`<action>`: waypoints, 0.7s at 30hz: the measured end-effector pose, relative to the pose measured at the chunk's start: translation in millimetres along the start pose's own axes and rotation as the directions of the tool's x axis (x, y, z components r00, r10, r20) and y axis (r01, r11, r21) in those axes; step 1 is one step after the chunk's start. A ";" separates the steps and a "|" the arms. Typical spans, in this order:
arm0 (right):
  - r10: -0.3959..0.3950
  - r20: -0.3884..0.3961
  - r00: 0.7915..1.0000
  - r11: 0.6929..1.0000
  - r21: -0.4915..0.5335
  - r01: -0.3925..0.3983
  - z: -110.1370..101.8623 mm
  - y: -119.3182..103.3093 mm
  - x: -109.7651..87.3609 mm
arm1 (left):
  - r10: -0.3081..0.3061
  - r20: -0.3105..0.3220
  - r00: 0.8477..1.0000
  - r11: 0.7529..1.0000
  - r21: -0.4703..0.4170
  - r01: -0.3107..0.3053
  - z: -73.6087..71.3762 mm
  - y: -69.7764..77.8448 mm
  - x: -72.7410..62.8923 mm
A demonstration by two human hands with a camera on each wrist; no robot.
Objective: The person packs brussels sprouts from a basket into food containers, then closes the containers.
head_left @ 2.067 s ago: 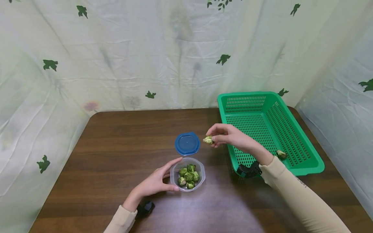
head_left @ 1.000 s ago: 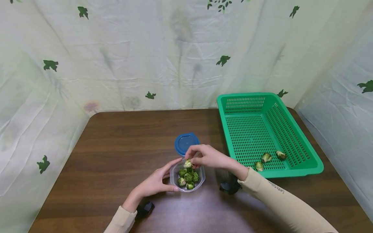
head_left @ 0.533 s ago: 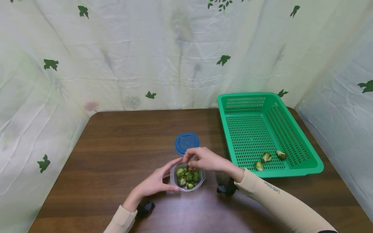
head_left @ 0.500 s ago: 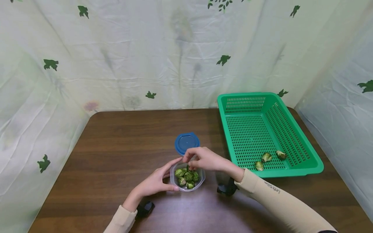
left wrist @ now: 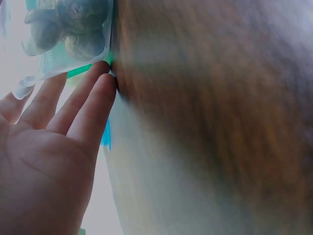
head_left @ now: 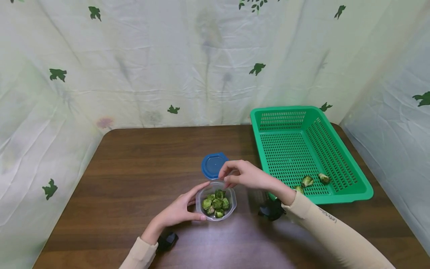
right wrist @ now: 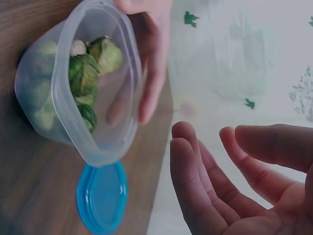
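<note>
Several Brussels sprouts (head_left: 217,204) lie in a small clear plastic container (head_left: 232,195) on the table. My left hand (head_left: 179,210) holds that container from the left, thumb at its near rim and fingers along its far side. In the left wrist view, the fingers (left wrist: 93,105) lie nearly straight against the outer wall. My right hand (head_left: 244,175) hovers above the container's far right side, holding nothing. In the right wrist view, a gap separates its thumb (right wrist: 274,144) from the fingers. A blue lid (head_left: 213,166) lies just behind the container, partly hidden by this hand.
A green slotted basket (head_left: 356,196) stands at the table's right. Near its front lie a few more sprouts (head_left: 307,181), one partly covered by my right wrist. A patterned white curtain (head_left: 141,67) hangs behind the brown table (head_left: 151,157).
My right hand has carried a sprout from beside the basket into the container and let it go. It has since lifted up and back rightward. The left hand stays in place.
</note>
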State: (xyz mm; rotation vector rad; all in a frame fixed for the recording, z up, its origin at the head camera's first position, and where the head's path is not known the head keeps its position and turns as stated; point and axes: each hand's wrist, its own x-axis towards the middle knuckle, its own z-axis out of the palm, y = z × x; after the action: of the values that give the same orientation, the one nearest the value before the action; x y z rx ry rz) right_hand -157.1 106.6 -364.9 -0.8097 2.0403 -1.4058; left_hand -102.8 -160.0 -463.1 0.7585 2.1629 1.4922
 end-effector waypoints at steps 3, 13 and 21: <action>-0.004 -0.005 1.000 0.999 0.035 0.004 -7.4 -1.2 -4.7 | 0.000 -0.004 1.000 1.000 0.004 0.000 0.2 0.7 0.5; 0.002 -0.039 0.999 0.999 0.047 0.000 -32.3 0.8 -21.0 | 0.023 -0.006 1.000 1.000 0.011 -0.022 0.4 -1.3 1.5; 0.028 -0.077 0.997 0.998 0.049 -0.025 -55.5 6.1 -36.0 | 0.037 -0.002 0.999 0.999 0.006 -0.037 0.7 -0.1 1.2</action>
State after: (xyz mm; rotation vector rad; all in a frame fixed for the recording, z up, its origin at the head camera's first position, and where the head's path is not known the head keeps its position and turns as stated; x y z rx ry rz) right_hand -173.1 169.3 -349.8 -0.7156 2.0588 -1.4872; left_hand -103.3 -158.8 -463.5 0.8030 2.1668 1.5062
